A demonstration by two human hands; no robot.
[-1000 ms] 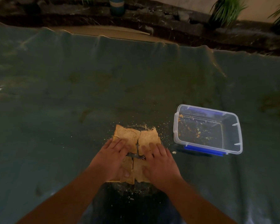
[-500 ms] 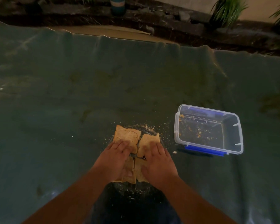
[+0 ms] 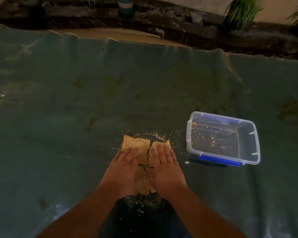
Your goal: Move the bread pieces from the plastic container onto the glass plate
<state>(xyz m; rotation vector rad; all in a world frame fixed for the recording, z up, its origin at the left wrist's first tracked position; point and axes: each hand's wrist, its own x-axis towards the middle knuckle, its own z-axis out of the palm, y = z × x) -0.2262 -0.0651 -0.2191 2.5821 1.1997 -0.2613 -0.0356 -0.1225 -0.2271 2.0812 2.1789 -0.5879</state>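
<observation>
Surroundings: a dark green cloth point(image 3: 76, 100) covers the whole work surface, creased along its far edge; beyond it a dark stone ledge point(image 3: 179, 26), a blue cylinder point(image 3: 125, 6) standing on it, and green plants point(image 3: 243, 11) at the far right; crumbs point(image 3: 172, 136) lie scattered on the cloth about the plate.

Plastic container point(image 3: 255, 146): clear, with blue clips, lid off, to the right of my hands and apart from them; only crumbs and small scraps show on its floor (no whole piece visible inside).

Glass plate point(image 3: 155, 136): directly before me, mostly hidden; only its far rim shows as a faint arc.

Bread pieces point(image 3: 134, 143): four, lying flat on the plate as a rough square, narrow gaps between them; nothing stands between them and me but my own hands.

My left hand point(image 3: 126, 170): palm down, fingers extended and close together, resting on the two left pieces.

My right hand point(image 3: 163, 169): likewise flat, fingers straight and lightly spread, on the two right pieces; neither hand grips anything, both merely lie on the bread.
</observation>
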